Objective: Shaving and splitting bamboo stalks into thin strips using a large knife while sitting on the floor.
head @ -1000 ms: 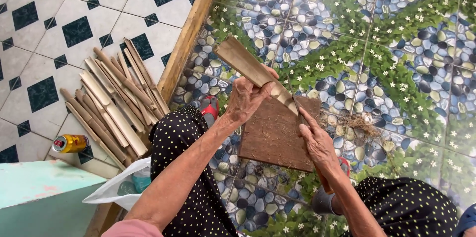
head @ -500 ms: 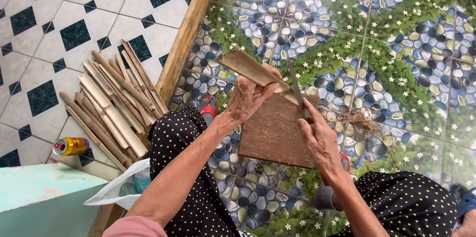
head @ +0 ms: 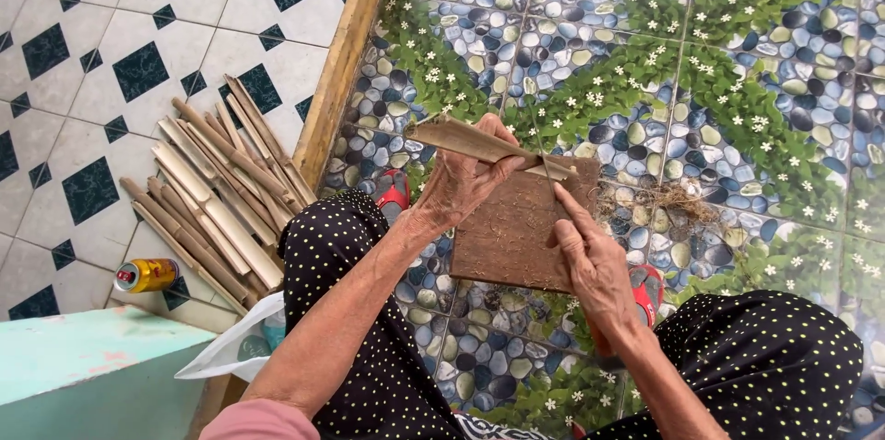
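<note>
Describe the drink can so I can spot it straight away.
Start at the pile of split bamboo slats on the white-and-dark diamond tile floor, left of the wooden sill. Below the pile's lower end, beside the pale green block, lies the can on its side. It alone is shiny gold and red.

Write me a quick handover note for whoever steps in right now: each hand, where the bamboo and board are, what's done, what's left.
Left hand: closed on a bamboo strip, held across the top of the wooden board.
Right hand: on the board, grip on a thin blade that meets the strip.
Board lies on the pebble-patterned floor between the knees.
Done: fibre shavings lie right of the board.
Left: pile of bamboo strips on the checked tiles to the left.
</note>
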